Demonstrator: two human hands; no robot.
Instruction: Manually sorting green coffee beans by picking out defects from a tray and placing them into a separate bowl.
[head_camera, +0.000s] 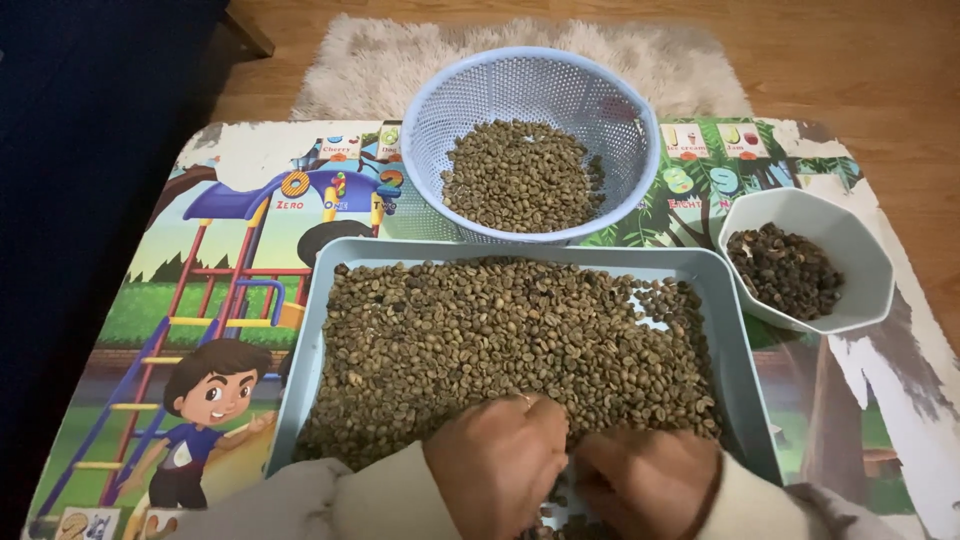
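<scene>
A pale blue rectangular tray (316, 318) is spread with greenish-brown beans (500, 335), much like raw coffee beans. My left hand (497, 462) and my right hand (645, 478) rest side by side at the tray's near edge, knuckles up and fingers curled down into the beans. What the fingertips pinch is hidden. Beyond the tray stands a light blue perforated basket (455, 100) holding more of the same beans. A white angular bowl (858, 260) to the right holds darker beans (785, 270).
Everything stands on a low table with a colourful cartoon playground picture (210, 300). A shaggy cream rug (380, 60) and wood floor (860, 60) lie beyond it. Dark furniture fills the left side.
</scene>
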